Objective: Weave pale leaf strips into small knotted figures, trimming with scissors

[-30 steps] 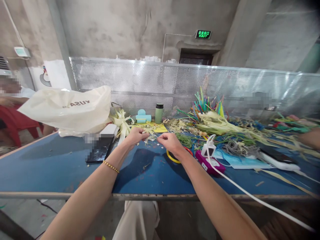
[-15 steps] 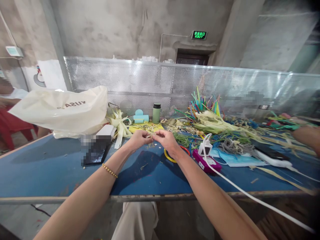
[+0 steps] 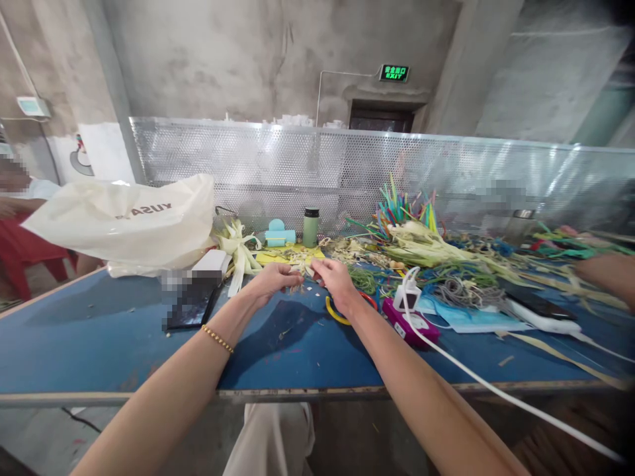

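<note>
My left hand [image 3: 272, 281] is closed in a pinch above the blue table [image 3: 173, 363], with a bead bracelet [image 3: 217, 339] on its wrist. Opposite it, my right hand [image 3: 333, 281] also pinches, a small gap between the two. Small pale bits show at the fingertips, too small to name. Beneath my right hand lies a ring-shaped yellow and red handle [image 3: 337, 313], partly covered by the wrist. Just beyond the fingers, dry scraps lie on a yellow sheet [image 3: 317, 252]. Pale corn husks [image 3: 237, 246] stand behind my left hand.
On the left are a white plastic bag [image 3: 129, 228] and a dark phone-like device [image 3: 193, 307]. A green bottle [image 3: 311, 228] stands at the back. Rightward lie a purple power strip [image 3: 411, 324], a white cable [image 3: 471, 380], coloured stems [image 3: 397, 205], a husk pile [image 3: 421, 243] and another person's hand [image 3: 605, 274].
My hands have drawn slightly apart, the right one shifting a little to the right. More of the pale bits shows between the fingertips.
</note>
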The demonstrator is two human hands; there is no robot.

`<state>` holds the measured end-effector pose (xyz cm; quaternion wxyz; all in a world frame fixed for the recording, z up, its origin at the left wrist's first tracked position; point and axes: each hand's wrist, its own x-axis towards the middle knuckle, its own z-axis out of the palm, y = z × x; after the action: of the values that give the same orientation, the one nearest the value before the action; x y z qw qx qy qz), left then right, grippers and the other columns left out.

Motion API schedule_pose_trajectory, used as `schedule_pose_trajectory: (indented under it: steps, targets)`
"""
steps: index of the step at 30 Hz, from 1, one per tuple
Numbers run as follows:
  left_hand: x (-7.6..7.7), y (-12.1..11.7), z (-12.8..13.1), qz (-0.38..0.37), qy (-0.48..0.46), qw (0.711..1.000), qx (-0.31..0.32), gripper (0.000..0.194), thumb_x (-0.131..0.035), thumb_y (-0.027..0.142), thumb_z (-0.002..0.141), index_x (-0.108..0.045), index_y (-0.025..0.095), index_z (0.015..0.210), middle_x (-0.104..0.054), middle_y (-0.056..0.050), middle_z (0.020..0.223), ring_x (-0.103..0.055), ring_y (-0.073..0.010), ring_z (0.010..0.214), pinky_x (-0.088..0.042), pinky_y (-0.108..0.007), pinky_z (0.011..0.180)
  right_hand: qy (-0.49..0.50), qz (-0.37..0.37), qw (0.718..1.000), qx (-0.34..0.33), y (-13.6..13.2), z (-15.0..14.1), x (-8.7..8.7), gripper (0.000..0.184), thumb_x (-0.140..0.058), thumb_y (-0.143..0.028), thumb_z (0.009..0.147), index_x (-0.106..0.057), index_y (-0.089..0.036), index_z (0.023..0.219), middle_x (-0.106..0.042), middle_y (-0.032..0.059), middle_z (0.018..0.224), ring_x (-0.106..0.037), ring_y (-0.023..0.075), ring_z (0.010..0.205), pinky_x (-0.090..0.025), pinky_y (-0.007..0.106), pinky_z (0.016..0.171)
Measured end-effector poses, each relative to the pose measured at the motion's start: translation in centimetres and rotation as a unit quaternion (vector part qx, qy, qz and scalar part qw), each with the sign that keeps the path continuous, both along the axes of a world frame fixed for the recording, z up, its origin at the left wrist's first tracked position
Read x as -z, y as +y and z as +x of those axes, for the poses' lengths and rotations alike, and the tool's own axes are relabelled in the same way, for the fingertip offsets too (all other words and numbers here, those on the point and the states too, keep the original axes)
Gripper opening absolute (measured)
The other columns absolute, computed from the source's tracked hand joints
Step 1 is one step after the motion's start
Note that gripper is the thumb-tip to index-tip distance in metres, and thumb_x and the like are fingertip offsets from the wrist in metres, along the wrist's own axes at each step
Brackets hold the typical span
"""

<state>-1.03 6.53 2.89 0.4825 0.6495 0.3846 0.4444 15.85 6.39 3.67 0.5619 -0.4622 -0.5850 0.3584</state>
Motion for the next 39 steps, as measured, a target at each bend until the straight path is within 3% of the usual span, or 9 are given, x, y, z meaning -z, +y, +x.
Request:
schedule_pose_trajectory:
  steps: [3,6,8,10,13,16,22,31,39]
  targets:
    - [0.0,0.4,-0.2,-0.049,-0.039,0.997,-0.036,0.033,-0.083,0.034,0.051,-0.063,0.012,0.062,-0.056,0.002,0.058,-0.043,-0.0065,0.051,-0.027,-0.023,0.049,0.042,0.012,0.996,0.074,0.6,0.5,-0.1,0.035,-0.06,-0.049,0.077,-0.061,-0.015,0.075,-0.066,0.0032,0.072,-0.057,0.0123,0.061,-0.04,0.022,0.054]
    - [0.1,0.9,-0.7,-0.084,-0.068,0.991,-0.073,0.033,-0.083,0.032,0.048,-0.064,0.011,0.066,-0.056,0.002,0.057,-0.044,-0.0064,0.048,-0.026,-0.022,0.047,0.018,0.01,0.998,0.064,0.0,0.5,-0.2,0.027,-0.06,-0.041,0.079,-0.061,-0.015,0.074,-0.064,0.0022,0.068,-0.056,0.0112,0.057,-0.04,0.022,0.053]
    - [0.3,1.3,-1.1,-0.082,-0.068,0.99,-0.094,0.031,-0.082,0.029,0.048,-0.062,0.012,0.064,-0.054,0.003,0.054,-0.043,-0.0062,0.046,-0.024,-0.022,0.045,-0.037,0.004,0.999,-0.012,-1.0,0.1,-0.1,0.021,-0.062,-0.034,0.077,-0.062,-0.015,0.071,-0.062,0.0005,0.063,-0.053,0.0099,0.053,-0.04,0.021,0.052]
    - [0.5,1.7,-1.4,-0.066,-0.056,0.99,-0.108,0.029,-0.08,0.027,0.048,-0.059,0.013,0.06,-0.051,0.004,0.05,-0.043,-0.0063,0.045,-0.023,-0.022,0.044,-0.107,-0.003,0.985,-0.134,-2.3,-0.5,0.1,0.017,-0.064,-0.03,0.075,-0.063,-0.014,0.071,-0.061,-0.0008,0.06,-0.053,0.0091,0.051,-0.042,0.021,0.052]
    - [0.9,2.5,-1.9,-0.045,-0.036,0.99,-0.128,0.027,-0.078,0.027,0.049,-0.057,0.013,0.058,-0.05,0.004,0.05,-0.043,-0.0065,0.045,-0.025,-0.021,0.043,-0.195,-0.045,0.928,-0.314,-3.8,-1.4,0.7,0.017,-0.064,-0.03,0.077,-0.064,-0.014,0.074,-0.06,-0.0015,0.059,-0.055,0.0087,0.05,-0.044,0.02,0.052]
    - [1.4,3.2,-2.4,-0.04,-0.016,0.984,-0.173,0.026,-0.077,0.025,0.049,-0.058,0.012,0.06,-0.051,0.003,0.051,-0.044,-0.0069,0.045,-0.026,-0.021,0.043,-0.254,-0.06,0.883,-0.389,-4.1,-1.8,1.5,0.016,-0.063,-0.029,0.078,-0.064,-0.013,0.075,-0.061,-0.0012,0.06,-0.056,0.008,0.049,-0.042,0.018,0.049]
    - [1.2,3.6,-3.2,-0.038,0.03,0.977,-0.205,0.026,-0.076,0.021,0.049,-0.053,0.014,0.059,-0.049,0.004,0.049,-0.045,-0.0079,0.046,-0.029,-0.02,0.044,-0.294,-0.051,0.865,-0.403,-3.4,-2.0,2.3,0.016,-0.061,-0.027,0.08,-0.066,-0.012,0.081,-0.062,-0.0006,0.064,-0.056,0.0071,0.051,-0.042,0.017,0.05]
    - [-2.5,4.6,-1.3,-0.033,0.181,0.957,-0.225,0.016,-0.072,0.018,0.055,-0.057,0.014,0.057,-0.056,0.001,0.053,-0.048,-0.0093,0.051,-0.023,-0.02,0.043,-0.334,-0.044,0.84,-0.425,-3.5,-2.1,2.2,0.018,-0.062,-0.029,0.078,-0.068,-0.013,0.083,-0.062,-0.0005,0.066,-0.054,0.0072,0.055,-0.042,0.017,0.052]
    - [-2.3,7.2,-0.3,-0.033,0.24,0.939,-0.244,0.02,-0.07,0.014,0.055,-0.051,0.014,0.048,-0.052,0.0,0.047,-0.047,-0.0106,0.051,-0.026,-0.021,0.043,-0.345,-0.038,0.836,-0.425,-3.8,-2.0,1.9,0.019,-0.062,-0.029,0.078,-0.068,-0.012,0.083,-0.063,0.0001,0.067,-0.056,0.0076,0.056,-0.043,0.016,0.053]
